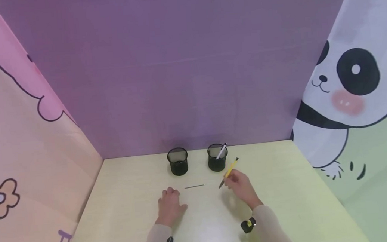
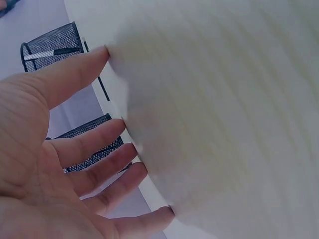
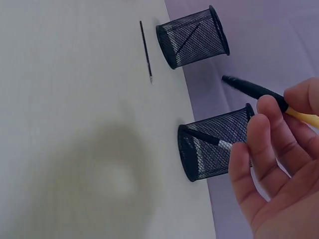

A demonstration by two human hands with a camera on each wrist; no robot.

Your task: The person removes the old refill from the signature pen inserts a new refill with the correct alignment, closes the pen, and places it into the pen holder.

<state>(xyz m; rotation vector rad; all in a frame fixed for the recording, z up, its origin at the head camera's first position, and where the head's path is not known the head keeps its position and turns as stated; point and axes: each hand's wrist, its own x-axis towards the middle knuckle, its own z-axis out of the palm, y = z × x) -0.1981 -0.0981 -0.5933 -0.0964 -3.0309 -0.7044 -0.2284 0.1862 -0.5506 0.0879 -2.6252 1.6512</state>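
My right hand point(image 1: 241, 187) pinches a yellow pen point(image 1: 231, 167) with a black grip, held tilted above the table. In the right wrist view its black end point(image 3: 251, 90) points away from the fingertips. My left hand point(image 1: 170, 205) rests its fingertips on the table, fingers spread and holding nothing. Between the hands lies a thin dark pen refill point(image 1: 194, 186) with a pale tip. Behind it stand two black mesh pen holders. A white pen point(image 1: 221, 151) with black parts leans in the right holder point(image 1: 217, 164). A thin dark stick point(image 3: 188, 39) shows in the left holder point(image 1: 179, 168).
The pale table point(image 1: 128, 200) meets a purple cloth backdrop point(image 1: 190, 80) just behind the holders. Printed panels rise on both sides, a pink one point(image 1: 30, 147) at left and a panda one point(image 1: 367, 153) at right. Dark wrist cameras point(image 1: 248, 225) sit by the sleeves.
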